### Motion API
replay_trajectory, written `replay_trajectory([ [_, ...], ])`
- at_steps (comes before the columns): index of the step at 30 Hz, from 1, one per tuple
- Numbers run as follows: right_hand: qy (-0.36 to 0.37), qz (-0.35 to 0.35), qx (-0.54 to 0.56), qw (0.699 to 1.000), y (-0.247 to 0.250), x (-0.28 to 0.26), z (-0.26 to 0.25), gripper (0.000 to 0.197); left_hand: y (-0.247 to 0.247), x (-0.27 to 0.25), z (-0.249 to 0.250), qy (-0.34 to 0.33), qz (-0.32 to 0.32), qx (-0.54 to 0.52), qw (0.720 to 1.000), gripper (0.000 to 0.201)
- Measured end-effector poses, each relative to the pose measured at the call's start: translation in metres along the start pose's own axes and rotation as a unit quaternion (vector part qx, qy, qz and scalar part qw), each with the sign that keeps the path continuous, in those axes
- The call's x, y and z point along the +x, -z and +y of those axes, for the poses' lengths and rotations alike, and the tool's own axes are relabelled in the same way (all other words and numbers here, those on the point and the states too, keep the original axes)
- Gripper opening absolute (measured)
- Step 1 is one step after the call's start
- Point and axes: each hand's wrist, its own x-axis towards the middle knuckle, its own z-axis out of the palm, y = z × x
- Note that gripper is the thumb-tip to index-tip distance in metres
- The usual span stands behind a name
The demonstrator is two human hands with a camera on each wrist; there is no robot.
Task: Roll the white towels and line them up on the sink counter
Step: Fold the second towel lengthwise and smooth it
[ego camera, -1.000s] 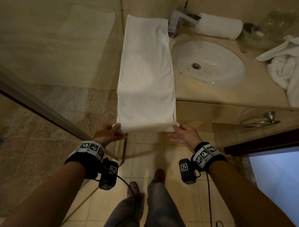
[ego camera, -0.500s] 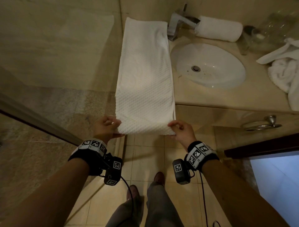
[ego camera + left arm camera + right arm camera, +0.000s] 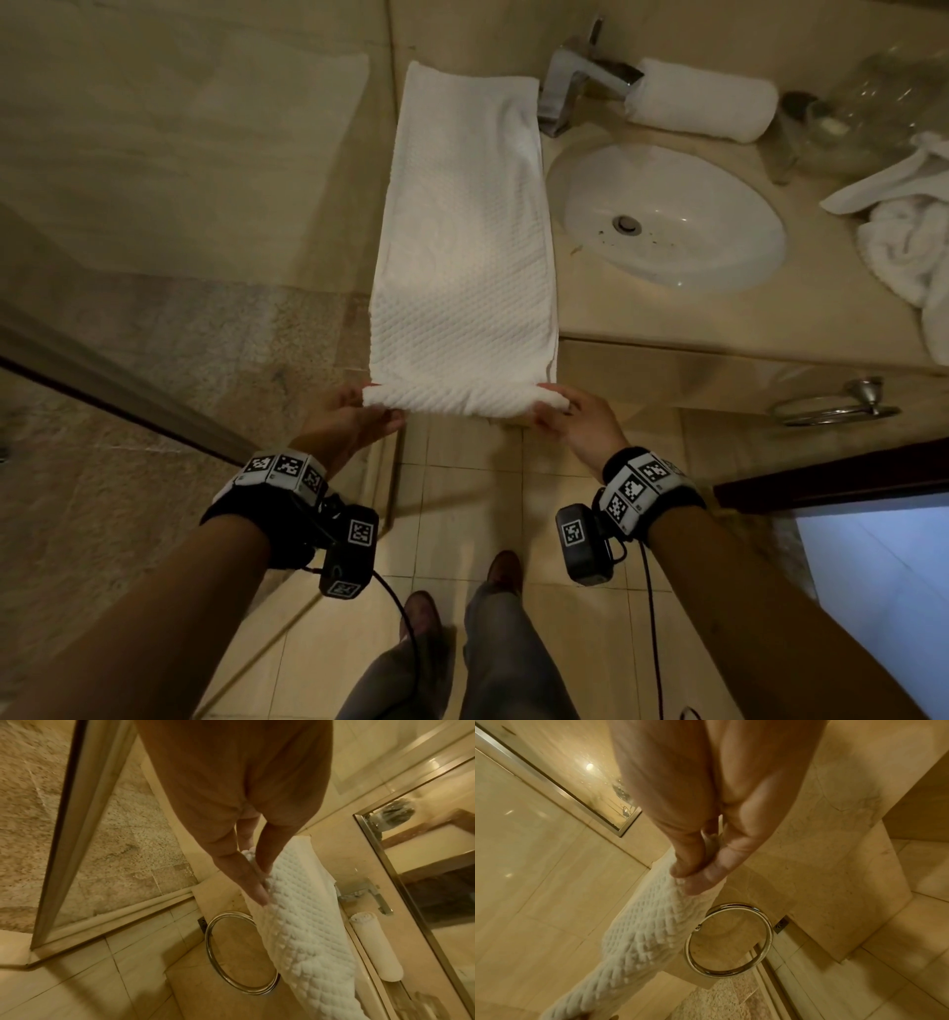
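A long white waffle-weave towel (image 3: pixel 464 231) lies folded lengthwise on the left end of the sink counter (image 3: pixel 642 318), its near end hanging past the counter's front edge. That near end is turned into a small roll (image 3: pixel 452 398). My left hand (image 3: pixel 349 416) grips the roll's left end and my right hand (image 3: pixel 570 416) grips its right end. The wrist views show fingers (image 3: pixel 246 874) and thumb (image 3: pixel 706 878) pinching the towel (image 3: pixel 300 923) (image 3: pixel 639 939). A finished rolled towel (image 3: pixel 703 100) lies behind the basin, beside the faucet (image 3: pixel 575 77).
A white oval basin (image 3: pixel 667 216) sits right of the towel. Crumpled white towels (image 3: pixel 909 231) lie at the counter's right end, with glassware (image 3: pixel 821 128) behind. A metal towel ring (image 3: pixel 832 403) hangs under the counter front. A glass shower partition (image 3: pixel 128 395) stands on the left.
The towel's near edge, held flat a second ago, has been turned over into a small roll. Both hands have shifted slightly toward the counter with it.
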Motion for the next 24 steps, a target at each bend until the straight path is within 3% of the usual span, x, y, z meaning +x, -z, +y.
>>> replay_trajectory([
  [3, -0.025, 0.04, -0.029, 0.998, -0.002, 0.009, 0.0, 0.022, -0.003, 0.003, -0.001, -0.019, 0.03, 0.06, 0.998, 0.005],
  [5, -0.026, 0.052, -0.104, 0.993, 0.0, 0.015, 0.0, 0.025, -0.002, 0.009, 0.0, -0.022, 0.051, 0.1, 0.993, 0.013],
  [7, -0.033, 0.055, -0.149, 0.987, 0.001, 0.022, 0.0, 0.048, 0.0, 0.017, 0.004, -0.019, 0.061, 0.116, 0.991, 0.023],
  [9, -0.045, 0.037, -0.144, 0.988, 0.004, 0.036, 0.009, 0.085, -0.001, 0.022, 0.01, -0.024, 0.058, 0.105, 0.992, 0.027],
  [11, -0.057, 0.021, -0.098, 0.993, 0.005, 0.044, 0.01, 0.1, -0.005, 0.025, 0.016, -0.025, 0.057, 0.084, 0.995, 0.027],
  [14, -0.074, 0.023, 0.034, 0.996, -0.001, 0.034, -0.015, 0.057, -0.01, 0.027, 0.021, -0.027, 0.062, 0.036, 0.997, 0.03],
  [16, -0.068, 0.036, 0.066, 0.995, -0.003, 0.035, -0.018, 0.032, -0.011, 0.028, 0.022, -0.026, 0.076, 0.016, 0.997, 0.041],
  [19, -0.025, 0.047, 0.061, 0.997, -0.007, 0.038, -0.017, 0.026, -0.012, 0.026, 0.021, -0.065, 0.121, 0.033, 0.99, 0.035],
  [22, -0.002, 0.051, 0.075, 0.996, -0.011, 0.036, -0.022, 0.016, -0.014, 0.022, 0.024, -0.106, 0.098, 0.055, 0.988, 0.021],
  [24, -0.005, 0.052, 0.084, 0.995, -0.011, 0.035, -0.022, 0.011, -0.014, 0.021, 0.027, -0.094, 0.088, 0.053, 0.99, 0.012],
])
